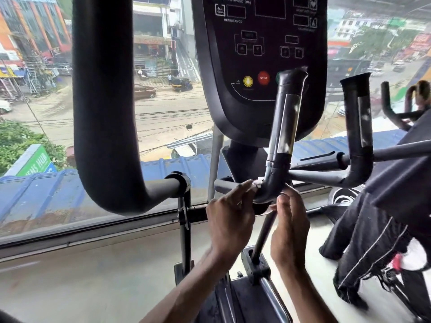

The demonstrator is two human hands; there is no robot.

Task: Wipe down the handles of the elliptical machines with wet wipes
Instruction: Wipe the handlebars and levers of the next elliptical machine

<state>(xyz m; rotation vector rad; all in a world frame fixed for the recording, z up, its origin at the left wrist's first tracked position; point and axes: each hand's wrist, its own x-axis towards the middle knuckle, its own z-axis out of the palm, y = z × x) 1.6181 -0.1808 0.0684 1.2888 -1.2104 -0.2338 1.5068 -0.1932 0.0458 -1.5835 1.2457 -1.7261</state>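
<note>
White, limp and damp, the wet wipe (pixel 257 183) is pinched by the left hand (pixel 229 220). The right hand (pixel 289 229) cups opposite, its grip unclear. The wipe probably handles best wrapped round the rigid, fixed handle (pixel 283 127), held by its ends.

A long handle (pixel 105 101) curves left of the console (pixel 256 66), before the window (pixel 163 101). A short handle (pixel 286 122) rises in front (a second handle (pixel 356 117) further right). The left grip (pixel 229 220) and right grip (pixel 289 227) flank its bend, a wipe (pixel 256 184) apparently between.
</note>
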